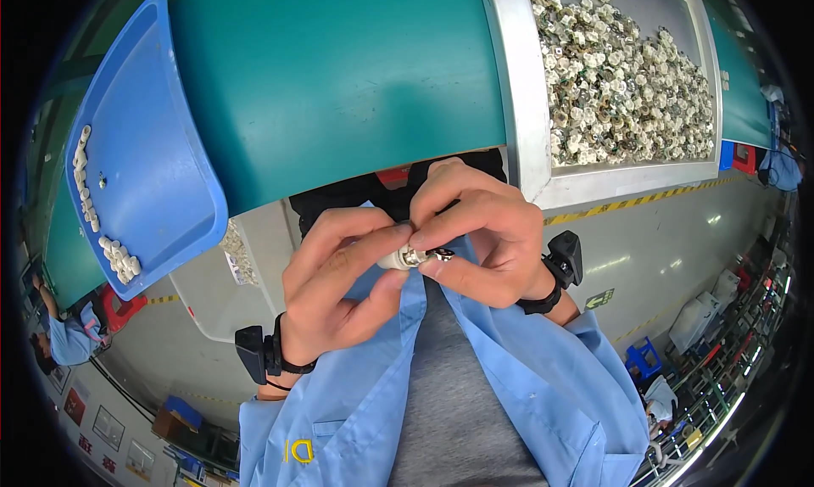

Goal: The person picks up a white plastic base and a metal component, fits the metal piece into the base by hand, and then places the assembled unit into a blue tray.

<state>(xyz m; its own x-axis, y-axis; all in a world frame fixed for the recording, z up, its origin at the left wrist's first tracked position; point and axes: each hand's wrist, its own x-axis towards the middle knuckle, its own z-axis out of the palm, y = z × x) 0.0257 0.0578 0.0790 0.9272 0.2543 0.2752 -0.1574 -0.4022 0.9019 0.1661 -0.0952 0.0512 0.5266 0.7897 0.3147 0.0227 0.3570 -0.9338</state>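
Note:
Both hands meet in front of my chest, at the near edge of the green table. My left hand (335,283) is closed, thumb and fingers pinching a small white cylindrical part (391,260), perhaps ceramic. My right hand (487,237) pinches from the other side, its thumb and forefinger at a small shiny metal piece (441,254). The metal piece is at the white part's right end. Whether the two are joined cannot be made out, because fingertips cover much of them.
A blue tray (144,190) at left carries a row and a cluster of white parts (119,260). At right, a metal-framed tray (521,80) holds a heap of small white and metal pieces (627,97). Below the green table (339,71) stands a translucent bin (212,296).

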